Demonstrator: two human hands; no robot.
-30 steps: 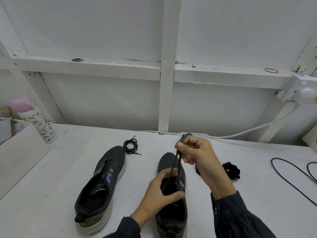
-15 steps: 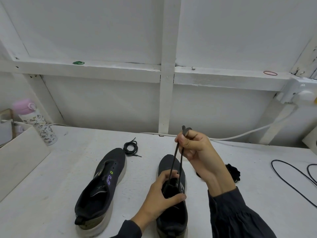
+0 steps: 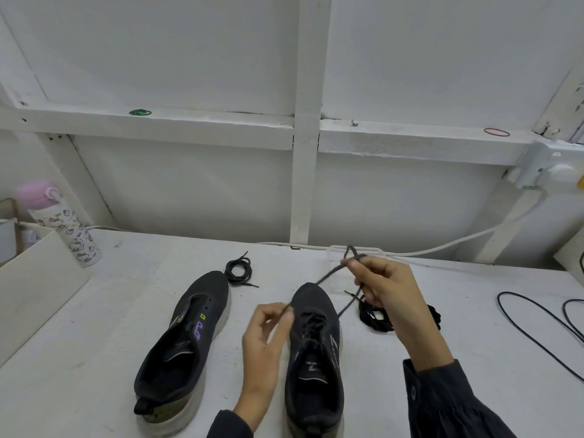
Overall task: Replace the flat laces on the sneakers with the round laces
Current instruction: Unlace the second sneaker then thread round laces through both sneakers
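Note:
Two black sneakers stand on the white table. The left sneaker (image 3: 186, 339) has bare eyelets. The right sneaker (image 3: 314, 352) is laced with a dark round lace (image 3: 328, 275). My right hand (image 3: 387, 289) holds that lace's free ends up beyond the toe. My left hand (image 3: 267, 333) pinches one end of it just left of the shoe's toe. A coiled round lace (image 3: 238, 271) lies past the left sneaker's toe. A heap of black flat laces (image 3: 377, 317) lies right of the right sneaker, partly behind my right wrist.
A pink-capped bottle (image 3: 61, 226) stands at the back left beside a white box (image 3: 38, 286). A white cable (image 3: 442, 246) runs along the wall to a socket (image 3: 556, 169). Black cables (image 3: 543, 330) loop on the table at the right.
My left hand left the right sneaker's tongue and took one lace end, pulling it left. My right hand moved right and lower, so the two strands now spread apart.

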